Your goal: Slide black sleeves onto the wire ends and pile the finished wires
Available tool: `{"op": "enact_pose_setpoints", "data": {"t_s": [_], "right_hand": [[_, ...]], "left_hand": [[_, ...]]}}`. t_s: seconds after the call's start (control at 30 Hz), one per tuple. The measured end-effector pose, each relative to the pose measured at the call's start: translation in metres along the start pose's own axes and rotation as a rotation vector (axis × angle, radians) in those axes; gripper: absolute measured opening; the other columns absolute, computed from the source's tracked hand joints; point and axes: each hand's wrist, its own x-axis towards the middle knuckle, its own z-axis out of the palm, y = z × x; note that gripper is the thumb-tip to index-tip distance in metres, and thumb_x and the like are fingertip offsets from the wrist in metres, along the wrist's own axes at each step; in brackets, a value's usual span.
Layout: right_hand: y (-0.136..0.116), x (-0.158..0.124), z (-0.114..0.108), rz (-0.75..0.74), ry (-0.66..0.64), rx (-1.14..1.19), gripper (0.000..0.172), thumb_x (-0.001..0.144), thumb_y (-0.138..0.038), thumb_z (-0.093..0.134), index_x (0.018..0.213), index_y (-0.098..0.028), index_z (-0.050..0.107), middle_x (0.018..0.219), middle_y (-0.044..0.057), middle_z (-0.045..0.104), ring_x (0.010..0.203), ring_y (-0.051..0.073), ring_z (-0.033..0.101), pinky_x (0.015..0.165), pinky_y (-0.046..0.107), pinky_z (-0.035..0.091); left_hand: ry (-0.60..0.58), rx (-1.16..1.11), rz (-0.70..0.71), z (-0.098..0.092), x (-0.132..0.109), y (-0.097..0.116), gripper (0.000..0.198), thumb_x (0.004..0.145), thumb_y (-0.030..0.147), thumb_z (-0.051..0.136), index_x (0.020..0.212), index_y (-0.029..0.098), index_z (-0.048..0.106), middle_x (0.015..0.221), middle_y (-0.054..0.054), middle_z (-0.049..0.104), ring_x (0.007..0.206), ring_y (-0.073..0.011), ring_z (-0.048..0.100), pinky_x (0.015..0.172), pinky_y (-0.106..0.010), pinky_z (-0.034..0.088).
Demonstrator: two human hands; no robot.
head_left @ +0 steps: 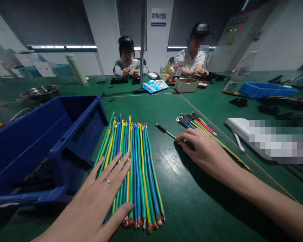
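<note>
Many blue and yellow-green striped cables (138,168) lie side by side on the green table, metal lugs at the far end and bare copper strands at several near ends. Across their left part rests my left hand (108,185), flat with fingers apart and a ring on one finger. To the right, the fingertips of my right hand (202,151) are closed on a single yellow-green wire (169,133), whose far end has a black sleeve and a small lug. Just beyond that hand sits a smaller pile of sleeved wires (190,121), black, blue, red and yellow-green, partly hidden by it.
A large blue bin (75,131) stands at left, with a metal bowl (40,92) behind it. A white device (238,129) lies at right near a blue tray (265,90). Across the table two people work near a cardboard box (186,85), a blue packet (155,86) and a pole (142,50).
</note>
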Motion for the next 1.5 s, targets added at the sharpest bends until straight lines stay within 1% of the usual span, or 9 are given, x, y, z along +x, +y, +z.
{"op": "enact_pose_setpoints", "data": {"t_s": [0.23, 0.43, 0.73, 0.9, 1.07, 1.23, 1.33, 1.4, 1.5], "right_hand": [[0.036, -0.004, -0.021, 0.145, -0.033, -0.182, 0.015, 0.083, -0.023, 0.052, 0.084, -0.022, 0.067, 0.078, 0.005, 0.067, 0.073, 0.021, 0.06, 0.063, 0.031, 0.042], [0.042, -0.005, -0.025, 0.243, -0.035, -0.324, 0.014, 0.083, -0.033, 0.052, 0.084, -0.023, 0.061, 0.079, 0.005, 0.064, 0.072, 0.022, 0.057, 0.058, 0.031, 0.036], [0.057, 0.003, -0.01, 0.388, 0.035, -0.456, 0.088, 0.085, -0.069, 0.042, 0.138, 0.0, 0.04, 0.117, 0.029, 0.055, 0.107, 0.042, 0.052, 0.085, 0.05, 0.043], [0.064, 0.004, -0.004, 0.45, 0.014, -0.42, 0.093, 0.087, -0.07, 0.037, 0.149, -0.001, 0.027, 0.119, 0.028, 0.058, 0.107, 0.04, 0.056, 0.086, 0.049, 0.046], [0.071, 0.004, -0.003, 0.417, 0.025, -0.372, 0.085, 0.086, -0.072, 0.034, 0.146, -0.012, 0.037, 0.113, 0.022, 0.06, 0.102, 0.039, 0.058, 0.081, 0.051, 0.048], [0.048, 0.006, -0.014, 0.284, 0.111, -0.294, 0.085, 0.089, -0.067, 0.04, 0.144, -0.004, 0.039, 0.124, 0.027, 0.057, 0.115, 0.043, 0.052, 0.093, 0.059, 0.044], [0.007, 0.001, -0.023, 0.084, 0.153, -0.183, 0.07, 0.091, -0.06, 0.047, 0.145, -0.016, 0.039, 0.142, 0.013, 0.051, 0.132, 0.027, 0.045, 0.11, 0.042, 0.038], [-0.023, -0.006, -0.024, -0.166, 0.07, 0.063, 0.064, 0.093, -0.052, 0.051, 0.147, -0.02, 0.037, 0.148, 0.01, 0.047, 0.136, 0.022, 0.043, 0.113, 0.04, 0.036], [-0.054, -0.017, -0.016, -0.438, -0.154, 0.161, 0.089, 0.084, -0.067, 0.055, 0.151, -0.012, 0.031, 0.157, 0.013, 0.034, 0.145, 0.023, 0.03, 0.117, 0.04, 0.031]], "left_hand": [[0.002, -0.036, -0.027, 0.004, -0.001, 0.0, 0.082, 0.097, 0.051, 0.048, 0.157, 0.025, -0.001, 0.157, -0.008, 0.03, 0.141, -0.0344, 0.036, 0.107, -0.061, 0.041], [0.003, -0.035, -0.034, 0.005, -0.002, 0.0, 0.081, 0.097, 0.051, 0.047, 0.157, 0.025, -0.001, 0.158, -0.008, 0.029, 0.142, -0.0343, 0.036, 0.106, -0.063, 0.041], [-0.006, -0.033, -0.036, 0.006, 0.0, 0.0, 0.082, 0.097, 0.051, 0.048, 0.157, 0.025, -0.001, 0.158, -0.007, 0.029, 0.142, -0.0345, 0.035, 0.107, -0.062, 0.041], [-0.004, -0.018, -0.028, 0.007, -0.003, 0.0, 0.081, 0.097, 0.052, 0.047, 0.157, 0.024, 0.0, 0.158, -0.008, 0.029, 0.142, -0.034, 0.035, 0.106, -0.062, 0.041], [-0.001, -0.006, -0.02, 0.003, -0.003, 0.0, 0.082, 0.097, 0.053, 0.046, 0.157, 0.023, 0.0, 0.158, -0.008, 0.03, 0.142, -0.0324, 0.036, 0.106, -0.059, 0.043], [-0.015, -0.024, -0.018, -0.005, 0.001, 0.002, 0.084, 0.098, 0.053, 0.045, 0.156, 0.023, -0.007, 0.158, -0.009, 0.031, 0.141, -0.0333, 0.037, 0.104, -0.06, 0.044], [-0.023, -0.039, -0.029, -0.007, 0.001, 0.003, 0.083, 0.098, 0.052, 0.044, 0.156, 0.024, -0.008, 0.158, -0.008, 0.03, 0.142, -0.0332, 0.036, 0.105, -0.061, 0.043], [-0.032, -0.05, -0.039, -0.007, 0.0, 0.003, 0.083, 0.098, 0.052, 0.045, 0.156, 0.024, -0.007, 0.159, -0.007, 0.028, 0.143, -0.0323, 0.033, 0.107, -0.06, 0.04], [-0.038, -0.063, -0.046, -0.007, 0.0, 0.004, 0.081, 0.098, 0.052, 0.045, 0.157, 0.023, -0.004, 0.16, -0.006, 0.026, 0.144, -0.0311, 0.031, 0.11, -0.059, 0.038]]}}
